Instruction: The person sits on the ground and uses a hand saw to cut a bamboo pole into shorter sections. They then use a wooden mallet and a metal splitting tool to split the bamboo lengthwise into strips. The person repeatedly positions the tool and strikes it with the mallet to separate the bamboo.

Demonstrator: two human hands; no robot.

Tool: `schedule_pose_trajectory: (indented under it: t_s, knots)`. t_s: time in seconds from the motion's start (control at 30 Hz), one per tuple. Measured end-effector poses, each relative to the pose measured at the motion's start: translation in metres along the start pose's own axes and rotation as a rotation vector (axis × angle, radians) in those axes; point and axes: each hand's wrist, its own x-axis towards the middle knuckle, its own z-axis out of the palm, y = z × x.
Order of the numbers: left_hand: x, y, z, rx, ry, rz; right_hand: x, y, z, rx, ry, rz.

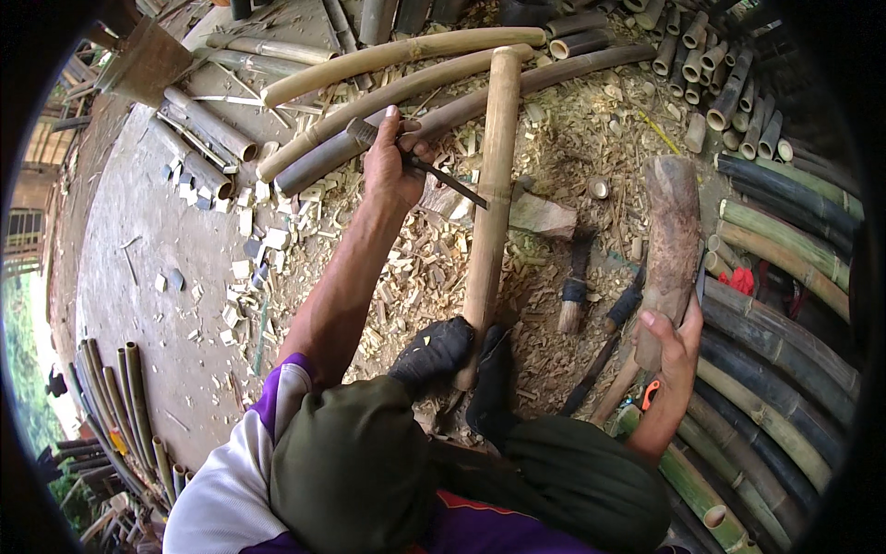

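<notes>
Dark chisel (454,185) gripped by left hand (393,168), mallet (672,222) by right hand (676,340): apparently aligning on bamboo pole (498,138), any strike needing steadiness.

Left of the left hand (392,168), a grey floor (129,305) stretches to the far edge, where bright daylight falls on green plants (35,379) outside. Above those is a brown wall (35,187) with a barred window (25,222). Pale wood chips (406,294) litter the floor below that hand. Bamboo poles (771,337) lie stacked right of the right hand (676,340).
</notes>
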Motion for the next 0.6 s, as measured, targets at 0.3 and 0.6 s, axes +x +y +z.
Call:
schedule_pose_trajectory:
  t_s: [0.3, 0.6]
  knots:
    - [-0.008, -0.008, -0.001, 0.021, -0.009, 0.024, -0.001, -0.007, 0.015, -0.008, -0.003, -0.004]
    - [-0.055, -0.034, 0.063, 0.752, 0.027, 0.386, 0.028, -0.077, -0.003, -0.264, -0.016, -0.355]
